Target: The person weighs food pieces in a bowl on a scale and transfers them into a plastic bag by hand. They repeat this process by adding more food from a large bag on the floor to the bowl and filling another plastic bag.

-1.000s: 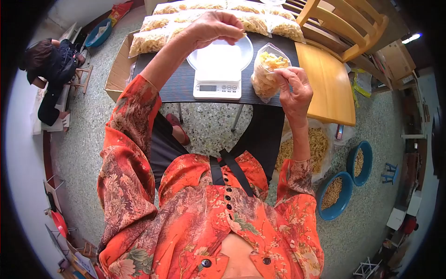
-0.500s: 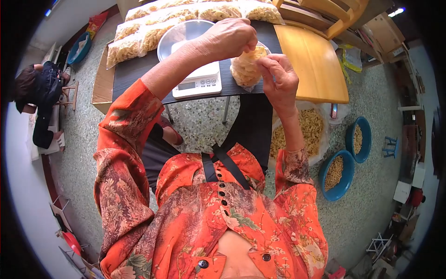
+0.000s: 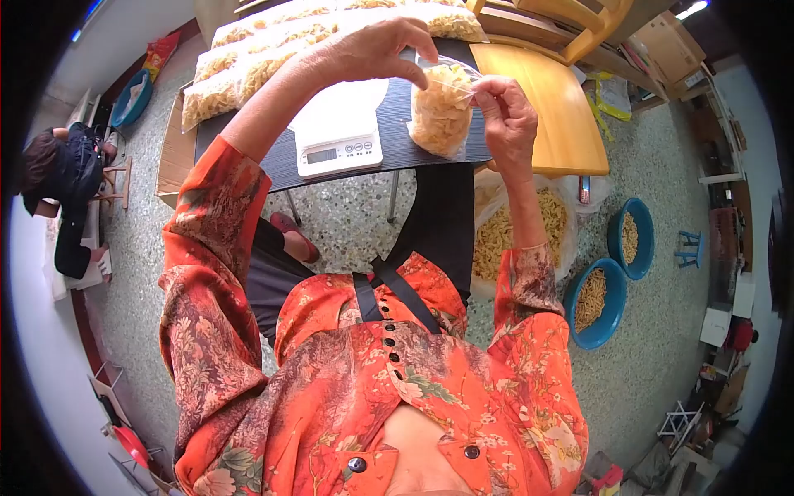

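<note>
Here, both hands pinch the snack bag top, bag hanging below.

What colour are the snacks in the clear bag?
Pale golden yellow snacks, seen best in the head view through the clear bag.

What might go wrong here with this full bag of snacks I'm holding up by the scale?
1. The bag seems held only at its top edge by the left hand and right hand; a slipped pinch could tip pieces out.
2. It is close to the table front edge, so spilled pieces may reach the floor.
3. A swing could bump the scale.
</note>
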Tool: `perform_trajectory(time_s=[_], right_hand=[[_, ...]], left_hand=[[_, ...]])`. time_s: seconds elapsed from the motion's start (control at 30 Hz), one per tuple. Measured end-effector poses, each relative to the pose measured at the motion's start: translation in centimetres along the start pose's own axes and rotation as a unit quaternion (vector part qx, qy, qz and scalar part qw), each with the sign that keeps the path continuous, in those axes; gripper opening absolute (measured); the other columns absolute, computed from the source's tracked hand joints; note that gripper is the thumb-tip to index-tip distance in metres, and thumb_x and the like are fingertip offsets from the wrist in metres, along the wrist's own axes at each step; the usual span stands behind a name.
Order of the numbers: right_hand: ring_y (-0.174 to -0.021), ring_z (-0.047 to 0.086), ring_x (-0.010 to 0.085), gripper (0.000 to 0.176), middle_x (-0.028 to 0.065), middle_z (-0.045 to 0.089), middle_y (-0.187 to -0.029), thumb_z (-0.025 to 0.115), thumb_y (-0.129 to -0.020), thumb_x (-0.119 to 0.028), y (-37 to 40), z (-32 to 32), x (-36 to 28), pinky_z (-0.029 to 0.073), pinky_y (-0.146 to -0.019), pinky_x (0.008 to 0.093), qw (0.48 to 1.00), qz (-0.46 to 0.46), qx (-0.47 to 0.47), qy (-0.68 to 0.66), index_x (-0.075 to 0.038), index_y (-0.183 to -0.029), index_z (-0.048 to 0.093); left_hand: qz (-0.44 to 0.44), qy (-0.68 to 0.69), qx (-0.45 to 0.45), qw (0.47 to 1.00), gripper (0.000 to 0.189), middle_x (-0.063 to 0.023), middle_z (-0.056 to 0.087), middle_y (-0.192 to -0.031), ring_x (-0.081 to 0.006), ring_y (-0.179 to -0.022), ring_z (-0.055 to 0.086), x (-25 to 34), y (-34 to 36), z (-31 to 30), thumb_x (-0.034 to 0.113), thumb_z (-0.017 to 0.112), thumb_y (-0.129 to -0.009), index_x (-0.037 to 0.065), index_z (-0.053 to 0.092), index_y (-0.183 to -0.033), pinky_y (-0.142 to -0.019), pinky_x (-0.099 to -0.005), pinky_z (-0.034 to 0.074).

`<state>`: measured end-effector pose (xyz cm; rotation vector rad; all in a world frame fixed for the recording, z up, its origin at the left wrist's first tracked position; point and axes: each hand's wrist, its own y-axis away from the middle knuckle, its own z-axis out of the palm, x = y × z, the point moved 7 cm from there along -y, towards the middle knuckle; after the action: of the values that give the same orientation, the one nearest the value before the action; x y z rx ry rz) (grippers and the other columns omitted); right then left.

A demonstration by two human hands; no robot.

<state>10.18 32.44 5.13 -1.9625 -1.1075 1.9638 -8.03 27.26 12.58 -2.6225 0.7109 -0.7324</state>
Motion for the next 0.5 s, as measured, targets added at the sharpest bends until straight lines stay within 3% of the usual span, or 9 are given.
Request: perform_trajectory(time_s=[0.1, 0.13, 0.17, 0.27, 0.3, 0.33, 0.37, 0.5], right_hand=[[-0.079, 0.066, 0.0104, 0.005, 0.0026, 0.066, -0.089, 0.066, -0.093, 0.003, -0.6, -0.2, 0.2, 0.053, -0.074, 0.0246, 0.999, -0.001, -0.006, -0.035, -0.002, -0.095, 0.065], [-0.079, 0.066, 0.0101, 0.005, 0.002, 0.066, -0.089, 0.066, -0.094, 0.002, -0.7, -0.2, 0.3, 0.053, -0.074, 0.0245, 0.999, 0.01, -0.004, -0.054, -0.002, -0.095, 0.065], [-0.08, 0.065, 0.0098, 0.004, 0.0013, 0.066, -0.089, 0.066, -0.094, 0.002, -0.7, -0.3, 0.4, 0.053, -0.074, 0.0244, 0.997, 0.021, -0.002, -0.072, -0.003, -0.095, 0.065], [-0.081, 0.067, 0.0123, 0.004, 0.004, 0.067, -0.089, 0.066, -0.094, 0.001, -1.2, -1.2, 0.7, 0.054, -0.074, 0.0253, 1.0, -0.011, -0.015, 0.006, -0.002, -0.094, 0.065], [-0.081, 0.067, 0.0123, 0.004, 0.004, 0.067, -0.089, 0.066, -0.094, 0.001, -1.5, -1.5, 0.4, 0.054, -0.074, 0.0253, 1.0, -0.011, -0.015, 0.008, -0.002, -0.094, 0.065], [-0.081, 0.067, 0.0146, 0.006, 0.006, 0.067, -0.089, 0.067, -0.091, 0.003, -2.0, -1.6, -0.7, 0.055, -0.074, 0.0269, 0.994, -0.068, -0.035, 0.08, -0.002, -0.094, 0.065], [-0.08, 0.068, 0.0169, 0.008, 0.008, 0.067, -0.088, 0.067, -0.089, 0.004, -2.4, -1.5, -1.7, 0.056, -0.074, 0.0285, 0.979, -0.125, -0.055, 0.152, -0.002, -0.093, 0.065], [-0.078, 0.067, 0.0217, 0.013, 0.011, 0.066, -0.089, 0.068, -0.082, 0.005, -3.1, -1.4, -1.9, 0.057, -0.074, 0.032, 0.951, -0.174, -0.103, 0.232, -0.002, -0.093, 0.065]], left_hand=[[-0.045, 0.007, -0.061, 0.997, 0.016, -0.0025, 0.061, -0.093, -0.0154, -0.08, 0.056, -1.5, 0.4, 1.3, 0.016, 0.079, -0.085, 0.005, 0.069, -0.092, -0.066, -0.0307, 0.047], [0.011, -0.003, -0.05, 0.999, 0.014, -0.0025, 0.059, -0.088, -0.0152, -0.079, 0.056, -0.9, 0.3, 1.4, 0.01, 0.075, -0.088, 0.003, 0.064, -0.084, -0.067, -0.03, 0.047], [0.013, 0.0, -0.051, 0.999, 0.014, -0.0025, 0.059, -0.088, -0.0152, -0.079, 0.056, -1.1, 0.4, 1.7, 0.01, 0.075, -0.088, 0.003, 0.064, -0.084, -0.067, -0.03, 0.047], [-0.019, 0.029, -0.056, 0.998, 0.014, -0.003, 0.057, -0.085, -0.015, -0.079, 0.056, -0.6, 0.1, 1.5, 0.006, 0.07, -0.09, 0.003, 0.059, -0.081, -0.068, -0.0301, 0.048], [-0.089, 0.083, -0.075, 0.99, 0.013, -0.0034, 0.057, -0.085, -0.0151, -0.078, 0.057, -0.8, -0.1, 1.4, 0.006, 0.069, -0.091, 0.003, 0.059, -0.082, -0.069, -0.0304, 0.049], [-0.159, 0.136, -0.094, 0.973, 0.012, -0.0037, 0.056, -0.084, -0.0151, -0.077, 0.057, -1.1, 0.0, 1.5, 0.005, 0.067, -0.092, 0.003, 0.058, -0.083, -0.069, -0.0307, 0.049], [-0.157, 0.136, -0.093, 0.974, 0.012, -0.0037, 0.056, -0.084, -0.0151, -0.077, 0.057, -1.0, -0.1, 1.5, 0.005, 0.067, -0.092, 0.003, 0.058, -0.083, -0.069, -0.0307, 0.049], [-0.046, 0.078, -0.031, 0.995, 0.009, -0.0051, 0.057, -0.081, -0.0159, -0.074, 0.059, -0.4, -0.1, 2.1, 0.004, 0.065, -0.091, 0.004, 0.057, -0.087, -0.067, -0.0321, 0.05]])
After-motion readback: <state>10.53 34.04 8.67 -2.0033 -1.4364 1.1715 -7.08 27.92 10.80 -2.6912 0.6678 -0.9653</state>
